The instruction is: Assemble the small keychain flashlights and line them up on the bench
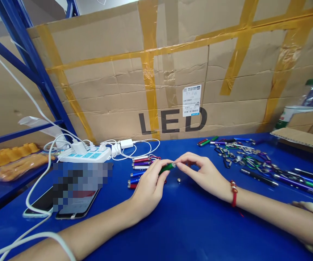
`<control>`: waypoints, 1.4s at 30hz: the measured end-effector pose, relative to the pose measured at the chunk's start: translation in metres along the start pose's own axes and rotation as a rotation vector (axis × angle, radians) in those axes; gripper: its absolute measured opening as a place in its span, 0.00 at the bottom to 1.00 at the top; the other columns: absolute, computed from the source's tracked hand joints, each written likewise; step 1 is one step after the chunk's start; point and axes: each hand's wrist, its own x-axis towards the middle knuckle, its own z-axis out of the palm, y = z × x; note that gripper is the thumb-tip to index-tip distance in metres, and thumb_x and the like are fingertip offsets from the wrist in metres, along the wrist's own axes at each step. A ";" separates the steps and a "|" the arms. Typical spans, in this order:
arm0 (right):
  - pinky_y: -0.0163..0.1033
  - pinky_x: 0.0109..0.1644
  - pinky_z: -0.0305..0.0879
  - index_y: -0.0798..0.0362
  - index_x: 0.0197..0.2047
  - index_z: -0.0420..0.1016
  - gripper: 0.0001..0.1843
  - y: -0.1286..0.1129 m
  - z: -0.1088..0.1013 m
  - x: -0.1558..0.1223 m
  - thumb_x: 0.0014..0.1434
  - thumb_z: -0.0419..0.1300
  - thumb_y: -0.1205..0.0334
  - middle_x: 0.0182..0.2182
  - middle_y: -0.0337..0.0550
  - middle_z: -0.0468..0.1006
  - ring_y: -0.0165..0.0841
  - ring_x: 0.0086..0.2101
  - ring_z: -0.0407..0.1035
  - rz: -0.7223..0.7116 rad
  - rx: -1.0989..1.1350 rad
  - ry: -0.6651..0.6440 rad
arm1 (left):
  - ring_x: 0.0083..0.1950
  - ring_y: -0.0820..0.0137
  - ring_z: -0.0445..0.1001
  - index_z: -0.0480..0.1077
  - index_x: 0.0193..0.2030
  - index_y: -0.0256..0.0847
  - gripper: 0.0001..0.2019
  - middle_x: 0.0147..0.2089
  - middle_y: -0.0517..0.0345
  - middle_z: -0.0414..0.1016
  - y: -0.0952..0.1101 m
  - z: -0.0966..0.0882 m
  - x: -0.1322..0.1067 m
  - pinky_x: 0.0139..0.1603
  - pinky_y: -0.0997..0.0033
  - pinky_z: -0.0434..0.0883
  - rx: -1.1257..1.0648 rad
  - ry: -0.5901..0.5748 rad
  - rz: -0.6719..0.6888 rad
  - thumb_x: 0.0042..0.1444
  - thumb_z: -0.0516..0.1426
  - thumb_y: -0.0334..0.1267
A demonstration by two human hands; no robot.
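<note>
My left hand [148, 185] grips a small green flashlight [166, 168] by its body, just above the blue table [189, 224]. At the flashlight's silver front end, the fingertips of my right hand [200, 172] are pinched together. That wrist wears a red bead bracelet [234, 193]. A tiny silver part [178, 179] lies on the table below the hands. Behind my left hand, several small flashlights [141, 166] in red, blue, purple and silver lie side by side.
A pile of carabiners and flashlight bodies [247, 154] spreads to the right, with pens [305, 179] beyond. A power strip [87, 155] with chargers and white cables, plus two phones [64, 206], lie at left. A taped cardboard wall [172, 72] marked LED stands behind. A green-capped bottle [308, 98] stands far right.
</note>
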 end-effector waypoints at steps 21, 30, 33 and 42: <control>0.34 0.31 0.64 0.53 0.37 0.75 0.13 0.005 -0.002 -0.001 0.58 0.54 0.55 0.31 0.41 0.75 0.28 0.28 0.67 0.023 0.033 -0.057 | 0.46 0.69 0.69 0.62 0.47 0.43 0.09 0.46 0.57 0.70 0.000 0.001 0.000 0.47 0.70 0.66 -0.055 -0.093 -0.090 0.62 0.47 0.31; 0.31 0.28 0.58 0.48 0.33 0.77 0.11 0.010 -0.006 -0.004 0.54 0.58 0.51 0.28 0.37 0.75 0.26 0.26 0.67 -0.085 -0.421 -0.256 | 0.44 0.69 0.69 0.54 0.43 0.43 0.06 0.40 0.57 0.66 0.002 0.003 0.000 0.47 0.67 0.65 -0.191 -0.015 -0.152 0.61 0.47 0.31; 0.31 0.28 0.58 0.48 0.33 0.78 0.11 0.012 -0.006 -0.003 0.53 0.60 0.51 0.28 0.37 0.76 0.26 0.26 0.67 -0.078 -0.420 -0.275 | 0.44 0.69 0.69 0.52 0.43 0.43 0.06 0.40 0.56 0.67 0.004 0.003 -0.001 0.47 0.66 0.65 -0.215 -0.011 -0.140 0.62 0.46 0.30; 0.32 0.26 0.57 0.46 0.30 0.78 0.12 0.010 -0.005 -0.001 0.50 0.61 0.48 0.28 0.37 0.76 0.28 0.25 0.67 0.027 -0.452 -0.223 | 0.41 0.71 0.69 0.50 0.49 0.44 0.10 0.41 0.54 0.66 0.000 0.005 -0.004 0.43 0.67 0.68 -0.284 0.016 -0.051 0.63 0.44 0.30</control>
